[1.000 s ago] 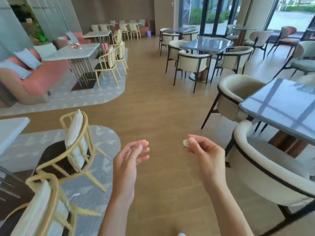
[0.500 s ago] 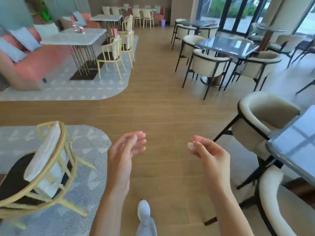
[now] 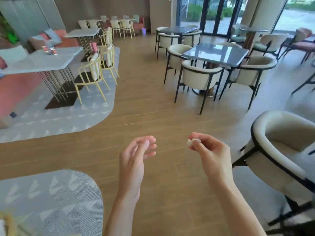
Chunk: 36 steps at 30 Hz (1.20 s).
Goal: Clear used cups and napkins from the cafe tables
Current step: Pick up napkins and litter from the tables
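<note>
A small crumpled white napkin scrap (image 3: 189,142) is pinched at the fingertips of the right hand (image 3: 211,155), held out in the air above the wooden floor; only a little of it pokes out past the fingers. Far off to the left, two small red-and-white cups (image 3: 49,49) stand upright close together on the pale grey bench (image 3: 39,63) in front of the pink sofa. They are blurred, so their contents cannot be told.

A café: many small benches with chairs set round them, a grey-topped bench (image 3: 216,54) ringed by cream armchairs (image 3: 198,76) on the right, yellow wire chairs (image 3: 92,74) and a pink sofa (image 3: 15,86) on the left, glass doors (image 3: 209,14) far off.
</note>
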{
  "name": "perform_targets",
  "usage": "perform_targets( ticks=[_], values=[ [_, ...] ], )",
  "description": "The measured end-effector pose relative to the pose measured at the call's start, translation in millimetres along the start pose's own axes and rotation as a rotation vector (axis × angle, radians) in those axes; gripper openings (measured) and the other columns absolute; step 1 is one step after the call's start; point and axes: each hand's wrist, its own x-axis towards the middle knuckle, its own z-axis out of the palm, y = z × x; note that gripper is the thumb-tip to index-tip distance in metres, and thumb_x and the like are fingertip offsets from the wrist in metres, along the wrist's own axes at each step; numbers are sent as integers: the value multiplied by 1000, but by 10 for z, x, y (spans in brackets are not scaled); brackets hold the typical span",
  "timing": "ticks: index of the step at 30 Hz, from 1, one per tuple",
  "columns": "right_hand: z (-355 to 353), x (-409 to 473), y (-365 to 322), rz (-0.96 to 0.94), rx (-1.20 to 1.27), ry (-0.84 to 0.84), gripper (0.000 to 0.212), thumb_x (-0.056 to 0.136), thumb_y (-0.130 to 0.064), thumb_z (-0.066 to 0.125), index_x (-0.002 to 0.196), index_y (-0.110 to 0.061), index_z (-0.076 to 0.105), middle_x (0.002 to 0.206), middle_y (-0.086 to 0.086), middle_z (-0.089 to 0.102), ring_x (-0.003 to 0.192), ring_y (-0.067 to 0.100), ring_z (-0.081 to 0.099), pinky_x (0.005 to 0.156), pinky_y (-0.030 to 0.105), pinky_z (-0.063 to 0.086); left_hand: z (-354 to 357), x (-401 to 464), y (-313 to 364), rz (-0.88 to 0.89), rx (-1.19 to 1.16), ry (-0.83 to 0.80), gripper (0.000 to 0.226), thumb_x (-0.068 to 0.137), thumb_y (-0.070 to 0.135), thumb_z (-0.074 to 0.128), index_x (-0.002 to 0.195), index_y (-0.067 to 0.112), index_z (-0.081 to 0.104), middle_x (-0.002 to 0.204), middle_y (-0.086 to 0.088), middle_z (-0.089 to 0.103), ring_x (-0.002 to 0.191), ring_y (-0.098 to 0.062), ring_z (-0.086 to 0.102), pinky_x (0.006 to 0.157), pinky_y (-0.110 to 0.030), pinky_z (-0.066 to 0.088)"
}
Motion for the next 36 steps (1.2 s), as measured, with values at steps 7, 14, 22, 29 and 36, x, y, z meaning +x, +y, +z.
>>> perform_targets(
  ticks=[7, 14, 22, 29, 36],
  values=[
    [551, 1633, 210, -15, 31, -53, 19, 95, -2, 65, 96, -16, 79, 82, -6, 79, 76, 7, 75, 70, 9, 50, 426, 1517, -339, 4, 43, 2, 26, 104, 7, 53, 93, 11, 77, 105, -12, 77, 100, -31, 73, 84, -39, 57],
    [874, 3683, 351, 47, 83, -65, 20, 93, -5, 68, 93, -22, 79, 84, -6, 80, 79, 11, 77, 77, 17, 55, 1061, 3376, -597, 30, 41, 87, 25, 104, 6, 52, 97, 9, 76, 108, -14, 77, 103, -34, 72, 84, -40, 57],
    [1240, 5670, 195, 65, 78, -98, 15, 89, -9, 74, 93, -22, 80, 90, -6, 80, 83, 15, 77, 91, 33, 57, 1811, 5189, -558, 111, -8, 155, 31, 104, 8, 53, 90, 18, 79, 108, -13, 77, 103, -33, 73, 89, -46, 57],
    [1940, 7220, 522, 70, 38, -124, 14, 90, -10, 74, 94, -22, 80, 90, -4, 80, 84, 14, 77, 86, 27, 55, 2054, 6787, -1041, 48, -23, 182, 23, 103, 7, 55, 96, 11, 77, 108, -12, 77, 104, -33, 72, 89, -44, 57],
    [2980, 8972, 602, 79, -23, -113, 12, 92, -13, 72, 97, -22, 80, 89, -6, 80, 87, 10, 77, 91, 29, 54, 2292, 8959, -1185, 25, -55, 154, 17, 101, 11, 59, 98, 8, 76, 107, -11, 77, 101, -32, 73, 86, -41, 59]
  ],
)
